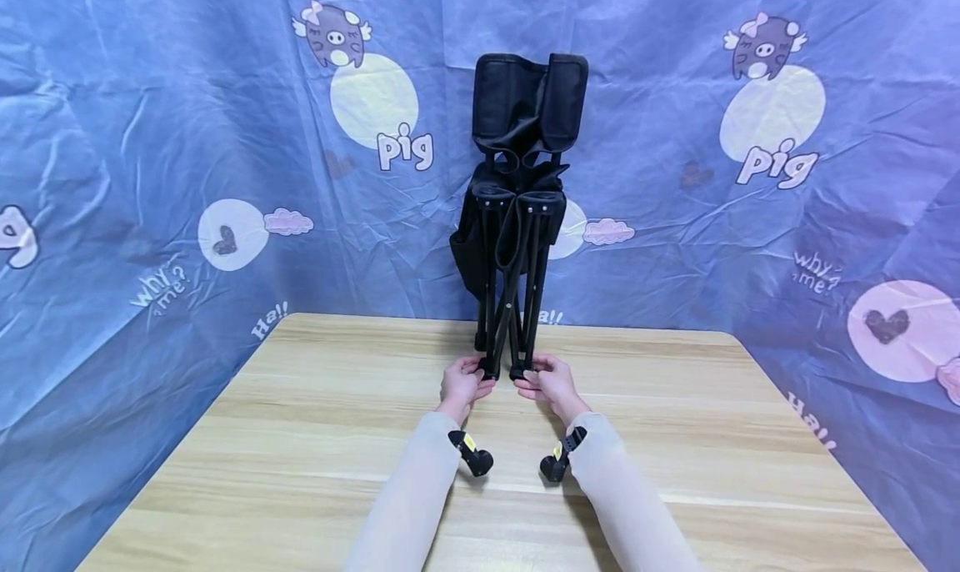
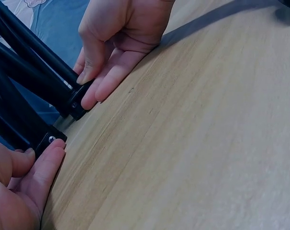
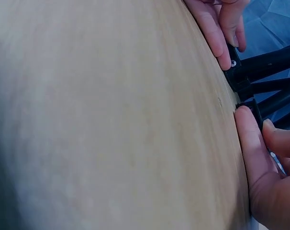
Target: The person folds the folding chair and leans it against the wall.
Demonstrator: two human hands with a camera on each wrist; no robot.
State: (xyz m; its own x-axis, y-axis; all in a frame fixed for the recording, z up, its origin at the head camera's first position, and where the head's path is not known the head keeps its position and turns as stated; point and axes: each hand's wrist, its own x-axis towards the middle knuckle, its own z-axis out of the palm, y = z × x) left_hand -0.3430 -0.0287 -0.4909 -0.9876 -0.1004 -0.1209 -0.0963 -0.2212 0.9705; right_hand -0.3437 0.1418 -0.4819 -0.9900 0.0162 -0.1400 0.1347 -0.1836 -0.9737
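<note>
A black folding camp chair point(image 1: 510, 222) stands folded and upright near the back edge of the wooden table point(image 1: 360, 472). Its fabric is bunched over crossed tubular legs. At the base my left hand point(image 1: 462, 384) pinches the left front foot point(image 2: 45, 143) between thumb and fingers. Opposite it, my right hand point(image 1: 553, 384) pinches the right front foot point(image 1: 519, 372) the same way. Close up in the right wrist view, fingers of both hands lie low along the tabletop beside the feet. A narrow gap separates the two gripped feet.
Behind the table hangs a blue cloth point(image 1: 360, 247) printed with pigs and lettering, close behind the chair. Small black cameras point(image 1: 478, 459) are strapped to both wrists. A rear leg's foot point(image 1: 481, 341) rests farther back on the left.
</note>
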